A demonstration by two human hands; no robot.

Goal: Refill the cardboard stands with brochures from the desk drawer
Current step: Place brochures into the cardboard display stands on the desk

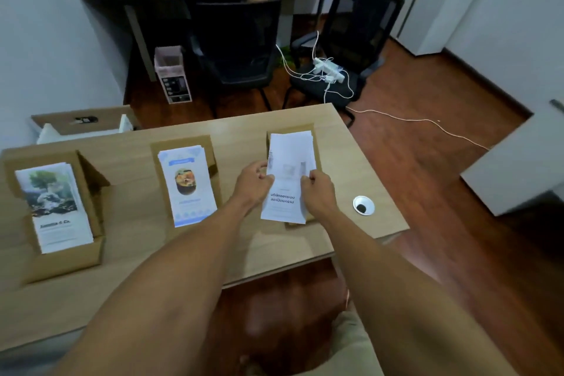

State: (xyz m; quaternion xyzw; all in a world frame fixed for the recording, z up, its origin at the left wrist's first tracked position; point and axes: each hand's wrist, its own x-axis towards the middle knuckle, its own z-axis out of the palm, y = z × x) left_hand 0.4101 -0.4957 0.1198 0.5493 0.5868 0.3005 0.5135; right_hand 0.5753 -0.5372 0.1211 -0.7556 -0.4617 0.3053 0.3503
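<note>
While both hands [285, 189] grip them, white brochures [288, 180] (dark print) fan slightly.

Paper, cardboard and pale wood grain here.
The worktop [128, 256] shows a smooth, matt light-wood laminate; the three stands [91, 192] are plain brown matt cardboard. The brochures [288, 162] are thin white printed paper with a slight sheen. There's a white plastic grommet [363, 205], and the floor [427, 180] is reddish polished wood, faintly glossy.
</note>
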